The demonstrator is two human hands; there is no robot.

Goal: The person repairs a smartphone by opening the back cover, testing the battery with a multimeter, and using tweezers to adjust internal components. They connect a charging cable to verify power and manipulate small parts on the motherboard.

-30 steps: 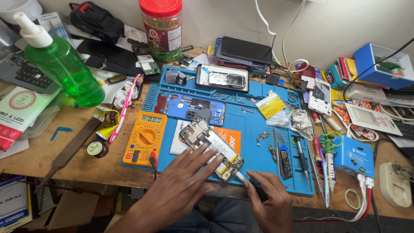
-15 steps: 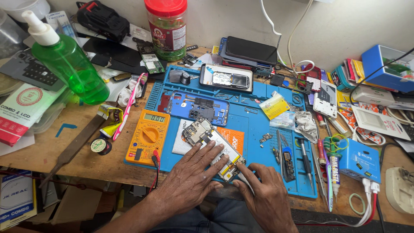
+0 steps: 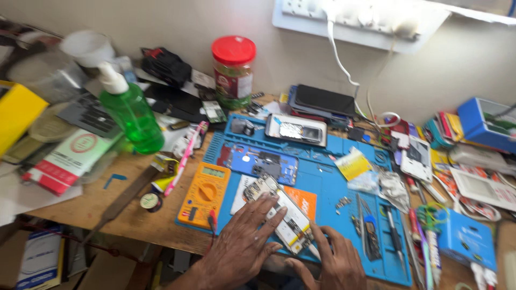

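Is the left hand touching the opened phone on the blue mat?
Touching. In the head view, the left hand lies with its fingers flat on the opened phone, with no gap between them.

Left hand (image 3: 244, 244) and right hand (image 3: 336, 263) are bare, with no rings, gloves or sleeves

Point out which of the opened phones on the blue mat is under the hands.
The opened phone lying diagonally at the mat's front edge: the left hand presses on it, the right hand touches its lower end. The blue-framed phone and silver phone lie untouched behind.
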